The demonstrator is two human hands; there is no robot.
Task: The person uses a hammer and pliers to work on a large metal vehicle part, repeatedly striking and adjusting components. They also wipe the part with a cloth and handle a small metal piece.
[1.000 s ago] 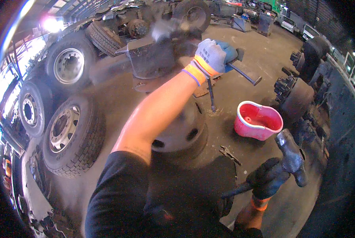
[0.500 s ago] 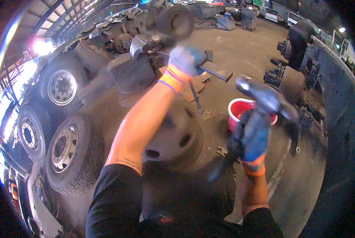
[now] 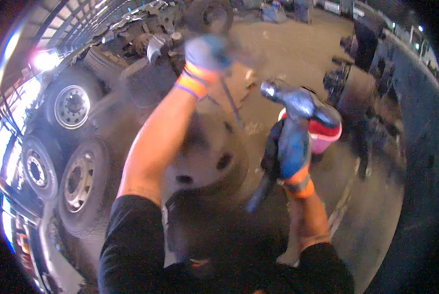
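Observation:
My right hand (image 3: 294,149), in a blue-grey glove with an orange cuff, grips the dark handle of a hammer (image 3: 305,105). The hammer's heavy metal head is raised in front of a red bucket (image 3: 322,132). Further off to the left, my gloved left hand (image 3: 207,55) is closed around a metal bar tool (image 3: 246,56), badly smeared by motion. A thin dark rod (image 3: 231,105) shows below that hand; whether it belongs to the same tool, I cannot tell. Beneath my left forearm lies a dark wheel rim (image 3: 204,152) with oval holes.
Truck wheels with tyres (image 3: 84,186) stand along the left. A large tyre (image 3: 210,15) and dark vehicle parts lie at the back. Greasy axle-like parts (image 3: 351,88) line the right, before a dark wall panel (image 3: 415,127).
Both hands have shifted left in view, the hammer with the right one. The left hand's bar tool has become blurred. The view has tilted downward a little.

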